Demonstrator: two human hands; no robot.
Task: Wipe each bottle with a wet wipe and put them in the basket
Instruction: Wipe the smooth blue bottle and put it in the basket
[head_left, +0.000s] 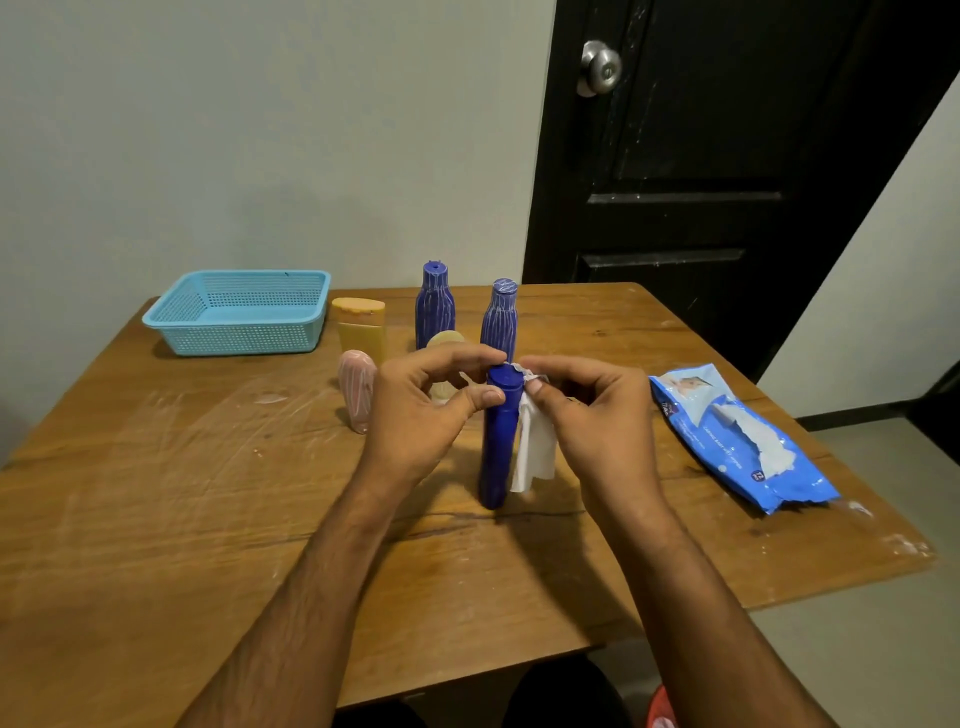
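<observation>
Wiping is begun: the blue bottle's (497, 441) cap is pinched by the left hand (423, 410), the wet wipe (532, 447) by the right hand (587, 415); downward strokes are judged next.

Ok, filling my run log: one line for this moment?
left hand steadies blue bottle | right hand pinches wipe | basket empty

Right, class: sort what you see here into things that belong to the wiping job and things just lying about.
Job: tall blue plastic bottle; white wet wipe; two ribbed blue bottles; yellow bottle; pink bottle; light blue plastic mesh basket; blue wet wipe pack; left hand; right hand.

About: black door; steel doorknob.
</observation>
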